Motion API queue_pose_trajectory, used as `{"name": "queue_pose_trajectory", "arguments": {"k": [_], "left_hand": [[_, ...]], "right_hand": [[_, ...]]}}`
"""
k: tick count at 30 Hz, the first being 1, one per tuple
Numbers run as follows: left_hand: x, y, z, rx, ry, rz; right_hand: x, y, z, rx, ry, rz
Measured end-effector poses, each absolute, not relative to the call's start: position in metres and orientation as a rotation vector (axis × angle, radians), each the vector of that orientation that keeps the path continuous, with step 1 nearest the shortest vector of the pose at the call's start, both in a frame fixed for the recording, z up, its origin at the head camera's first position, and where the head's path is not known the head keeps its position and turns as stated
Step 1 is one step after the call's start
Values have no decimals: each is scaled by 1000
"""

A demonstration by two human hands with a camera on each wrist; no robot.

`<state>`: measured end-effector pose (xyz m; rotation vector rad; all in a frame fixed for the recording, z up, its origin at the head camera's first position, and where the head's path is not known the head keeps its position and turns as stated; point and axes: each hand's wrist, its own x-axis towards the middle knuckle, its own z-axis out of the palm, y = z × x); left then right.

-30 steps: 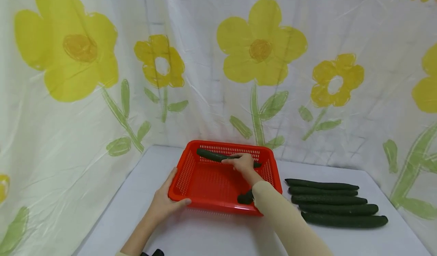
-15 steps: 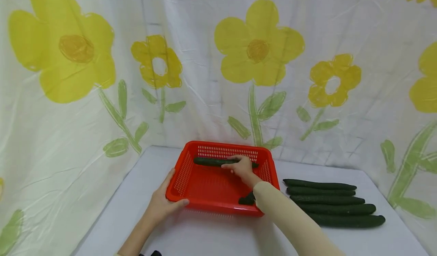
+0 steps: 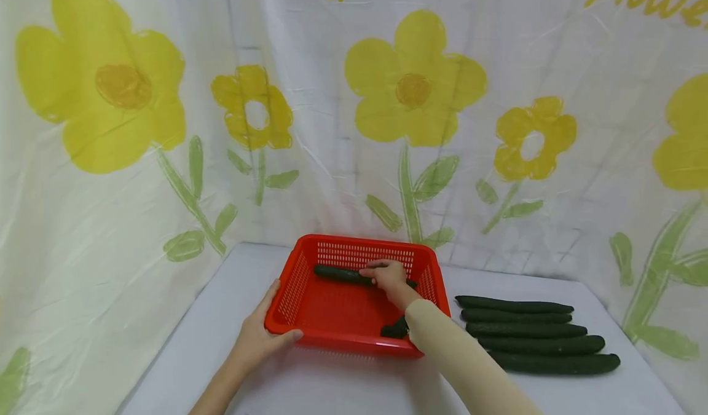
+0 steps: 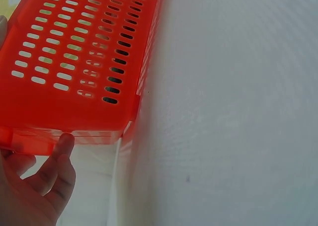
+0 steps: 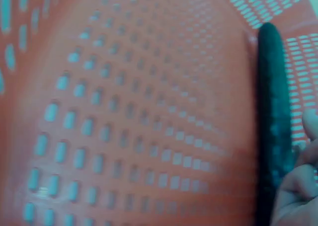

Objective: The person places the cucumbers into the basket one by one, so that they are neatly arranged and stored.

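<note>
A red plastic basket [image 3: 343, 341] with slotted walls stands on the white table. My left hand [image 3: 257, 335] grips its near left corner, thumb on the front side and fingers along the left wall. In the left wrist view, fingertips [image 4: 63, 145] touch the red plastic. My right hand [image 3: 389, 278] reaches inside and holds a dark green cucumber [image 3: 338, 273] near its middle. That cucumber lies lengthwise along the back wall, at the basket's floor. The right wrist view shows the cucumber [image 5: 273, 97] beside the slotted wall, with curled fingers [image 5: 295, 184] against it.
Several cucumbers [image 3: 525, 329] lie side by side on the table, right of the basket. A dark object [image 3: 391, 330] shows beside the right sleeve [image 3: 459, 353]. Behind the table [image 3: 332, 384] hangs a white curtain [image 3: 326, 175] with yellow flowers.
The cucumber in my right hand has gone from slanting, left end raised, to lying lower and flatter along the back of the basket. My left hand keeps its place on the corner.
</note>
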<state>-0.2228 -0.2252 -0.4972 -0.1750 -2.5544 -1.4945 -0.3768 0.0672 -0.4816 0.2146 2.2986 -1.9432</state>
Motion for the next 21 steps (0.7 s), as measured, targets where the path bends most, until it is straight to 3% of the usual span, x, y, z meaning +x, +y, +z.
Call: {"name": "queue_pose_trajectory", "arguments": {"k": [8, 21], "left_hand": [[-222, -224, -497, -167, -2549, -1496], [-223, -226, -496, -173, -2577, -1455]], "right_hand": [[-375, 69, -464, 104, 2254, -1836], [-356, 83, -405, -122, 2291, -1616]]}}
